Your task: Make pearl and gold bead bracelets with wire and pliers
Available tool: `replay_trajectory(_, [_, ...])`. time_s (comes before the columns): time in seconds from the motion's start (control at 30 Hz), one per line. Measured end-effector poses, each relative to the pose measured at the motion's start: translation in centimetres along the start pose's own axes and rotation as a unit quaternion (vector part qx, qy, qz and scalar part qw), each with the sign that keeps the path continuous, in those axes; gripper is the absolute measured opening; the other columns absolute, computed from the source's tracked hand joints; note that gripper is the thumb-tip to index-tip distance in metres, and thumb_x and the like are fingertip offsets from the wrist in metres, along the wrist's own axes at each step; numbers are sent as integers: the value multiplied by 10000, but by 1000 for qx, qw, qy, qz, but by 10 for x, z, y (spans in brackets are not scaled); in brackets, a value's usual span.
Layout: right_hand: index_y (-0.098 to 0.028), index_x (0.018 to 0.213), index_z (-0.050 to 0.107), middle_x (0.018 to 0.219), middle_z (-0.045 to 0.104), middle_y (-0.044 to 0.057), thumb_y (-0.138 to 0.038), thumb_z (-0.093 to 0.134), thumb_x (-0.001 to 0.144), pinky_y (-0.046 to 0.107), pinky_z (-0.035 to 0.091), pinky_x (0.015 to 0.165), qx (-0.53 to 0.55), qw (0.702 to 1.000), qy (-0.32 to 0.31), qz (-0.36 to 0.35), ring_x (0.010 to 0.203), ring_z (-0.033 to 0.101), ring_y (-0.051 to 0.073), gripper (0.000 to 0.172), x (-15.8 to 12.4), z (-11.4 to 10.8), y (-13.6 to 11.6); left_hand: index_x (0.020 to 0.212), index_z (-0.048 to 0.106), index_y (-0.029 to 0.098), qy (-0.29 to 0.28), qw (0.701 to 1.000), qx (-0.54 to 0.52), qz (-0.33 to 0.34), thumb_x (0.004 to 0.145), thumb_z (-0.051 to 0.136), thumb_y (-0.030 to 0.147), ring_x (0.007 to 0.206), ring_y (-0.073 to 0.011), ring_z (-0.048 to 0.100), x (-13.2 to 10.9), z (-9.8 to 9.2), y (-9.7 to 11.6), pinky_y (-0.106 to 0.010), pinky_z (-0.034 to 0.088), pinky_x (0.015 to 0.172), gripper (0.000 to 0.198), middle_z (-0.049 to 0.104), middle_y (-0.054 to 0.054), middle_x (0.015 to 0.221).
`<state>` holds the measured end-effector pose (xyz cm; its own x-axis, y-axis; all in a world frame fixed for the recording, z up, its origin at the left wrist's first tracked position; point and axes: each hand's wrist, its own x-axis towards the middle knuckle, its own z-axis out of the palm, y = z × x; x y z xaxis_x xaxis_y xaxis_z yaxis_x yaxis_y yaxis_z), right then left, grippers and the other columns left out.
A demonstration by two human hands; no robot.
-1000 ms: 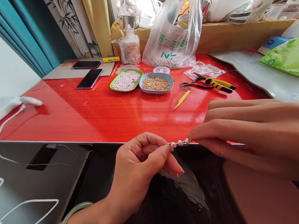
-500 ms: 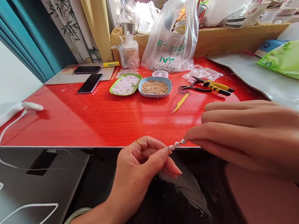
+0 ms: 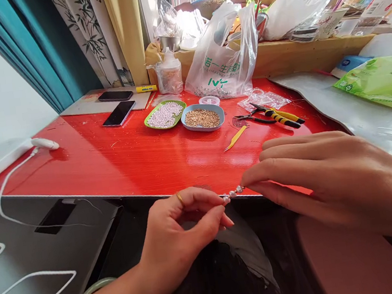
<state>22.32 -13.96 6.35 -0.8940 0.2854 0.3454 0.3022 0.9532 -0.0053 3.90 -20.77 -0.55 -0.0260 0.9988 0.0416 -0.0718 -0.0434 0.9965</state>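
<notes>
Nearly closed, our left hand and right hand pinch the bead string from both sides; we should pull it only softly.

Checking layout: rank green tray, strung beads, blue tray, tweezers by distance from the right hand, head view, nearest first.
1. Strung beads: just left of the right hand.
2. Tweezers: ahead, leftward.
3. Blue tray: farther back, left of the tweezers.
4. Green tray: left of the blue tray.
</notes>
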Motion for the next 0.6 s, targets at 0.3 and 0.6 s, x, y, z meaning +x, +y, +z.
replay_trajectory(0.3, [-131, 799, 636, 653, 607, 29, -121, 439, 885, 253, 368, 523, 39, 999, -18, 24, 557, 523, 133, 215, 0, -3, -3, 751, 683, 240, 62, 932, 281, 221, 716, 661, 93, 540, -125, 675, -5, 0, 2, -210, 544, 575, 153, 745, 38, 650])
replay_trajectory(0.6, [-129, 763, 648, 600, 589, 7, -99, 467, 840, 262, 317, 483, 68, 995, -33, 65, 500, 484, 119, 199, -1, -3, -5, 826, 697, 255, 43, 846, 407, 342, 768, 568, 56, 589, -163, 675, -5, -3, -5, -252, 543, 605, 244, 730, -4, 650])
